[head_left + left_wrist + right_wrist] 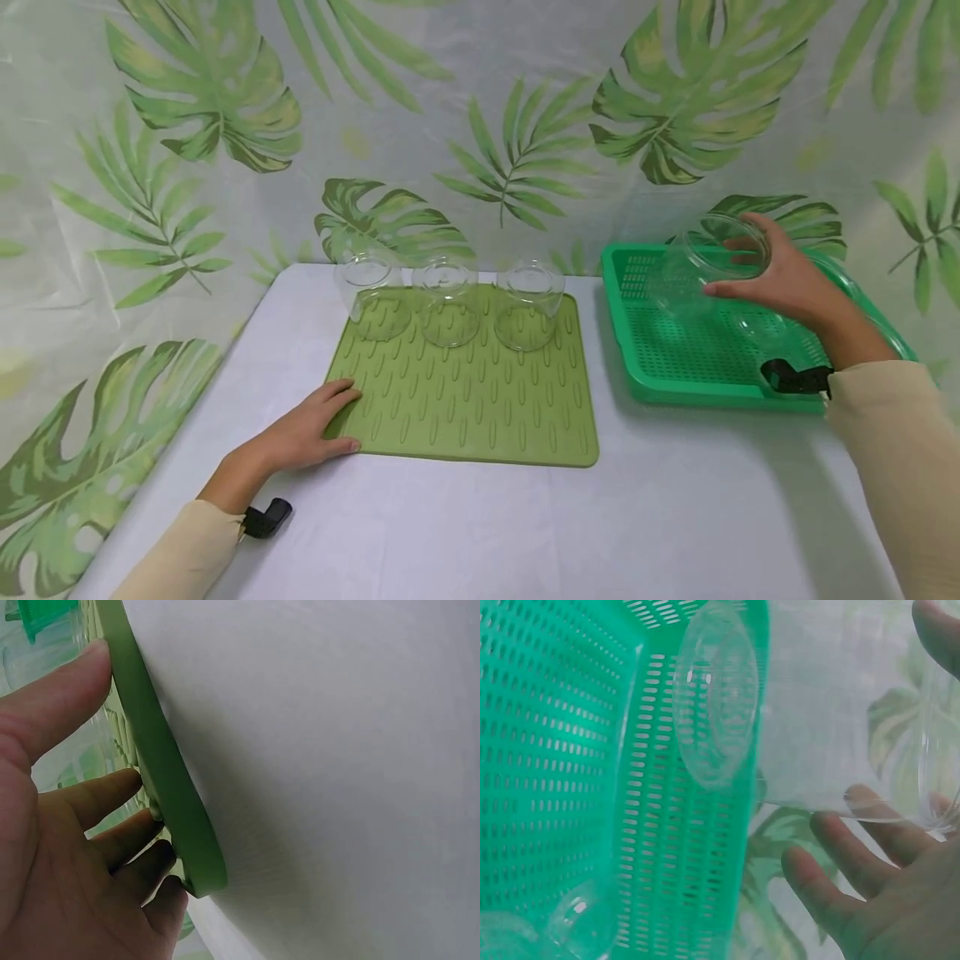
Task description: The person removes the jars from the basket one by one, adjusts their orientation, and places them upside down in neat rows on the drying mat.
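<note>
My right hand [787, 275] grips a clear glass cup [678, 271] near its rim and holds it tilted above the green basket [697, 395]. In the right wrist view the cup's round base [716, 694] overlaps the basket wall, and the fingers [855, 859] curve along its side. My left hand [303, 429] rests at the left edge of the olive-green mat [465, 417], fingers spread, with the fingertips and thumb touching it. Three clear glass cups stand in a row on the mat's far part: a left cup [372, 296], a middle cup [446, 300] and a right cup [529, 304].
More clear glassware [761, 325] lies in the basket, partly hidden by my right arm. White cloth covers the table [480, 533]. A leaf-patterned sheet [517, 108] hangs behind it. The basket stands right of the mat, with a gap between them.
</note>
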Motion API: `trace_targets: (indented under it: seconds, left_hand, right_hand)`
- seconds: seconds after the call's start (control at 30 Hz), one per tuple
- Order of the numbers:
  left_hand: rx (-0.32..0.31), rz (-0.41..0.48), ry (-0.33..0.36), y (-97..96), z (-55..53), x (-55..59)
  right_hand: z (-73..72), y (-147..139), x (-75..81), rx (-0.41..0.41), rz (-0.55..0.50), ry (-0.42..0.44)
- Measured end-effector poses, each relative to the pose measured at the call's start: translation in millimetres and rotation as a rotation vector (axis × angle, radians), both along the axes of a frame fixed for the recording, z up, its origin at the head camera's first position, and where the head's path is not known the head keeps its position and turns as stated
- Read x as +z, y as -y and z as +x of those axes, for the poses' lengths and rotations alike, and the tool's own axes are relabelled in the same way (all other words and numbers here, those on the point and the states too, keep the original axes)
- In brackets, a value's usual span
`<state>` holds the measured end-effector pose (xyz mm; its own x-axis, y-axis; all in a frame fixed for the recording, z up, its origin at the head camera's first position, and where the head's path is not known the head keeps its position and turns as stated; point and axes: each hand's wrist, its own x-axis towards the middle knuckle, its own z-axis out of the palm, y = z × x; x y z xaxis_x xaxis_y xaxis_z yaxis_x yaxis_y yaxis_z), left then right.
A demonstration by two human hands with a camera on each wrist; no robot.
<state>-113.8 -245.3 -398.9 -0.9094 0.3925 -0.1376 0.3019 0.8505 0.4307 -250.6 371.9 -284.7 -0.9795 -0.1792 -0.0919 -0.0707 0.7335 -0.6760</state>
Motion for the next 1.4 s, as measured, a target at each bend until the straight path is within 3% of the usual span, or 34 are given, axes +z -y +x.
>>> trace_targets:
  seconds: [0.17, 0.47, 0.67, 0.93, 1.4]
  left_hand:
    - [0.001, 0.001, 0.002, -1.2, -1.7, 1.7]
    - [0.0, 0.008, 0.026, -1.7, 0.0, 1.6]
    - [0.001, 0.012, 0.032, -2.8, 1.2, 2.4]
    - [0.005, 0.003, 0.027, -0.7, 1.5, 0.8]
    - [0.006, 0.002, 0.024, -0.4, 0.3, -0.3]
  right_hand:
    - [2.2, -2, 5.9, -0.031, -0.027, -0.02]
    - [12.8, -5, 8.4, -0.063, -0.031, -0.149]
    - [15.1, -4, 12.9, -0.083, -0.077, -0.185]
    - [16.1, 5, 20.6, -0.087, -0.029, -0.19]
    - [17.8, 25, 31.9, -0.083, -0.073, -0.265]
